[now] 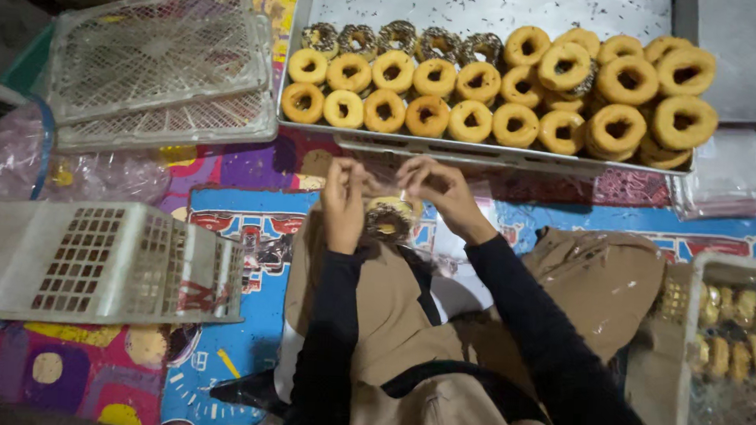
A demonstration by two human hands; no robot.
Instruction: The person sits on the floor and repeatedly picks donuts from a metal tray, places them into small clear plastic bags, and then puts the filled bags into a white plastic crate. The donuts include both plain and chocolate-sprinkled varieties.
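My left hand and my right hand both pinch the top of a clear plastic bag held over my lap. Inside the bag is a doughnut with dark sprinkles. Just beyond my hands lies a metal tray carrying rows of plain golden doughnuts and a back row of sprinkled ones. More plain doughnuts are piled at the tray's right end.
White plastic baskets lie stacked upside down at the far left; another lies on its side at my left. A basket of bagged doughnuts stands at my right. Clear bags lie far right on the colourful mat.
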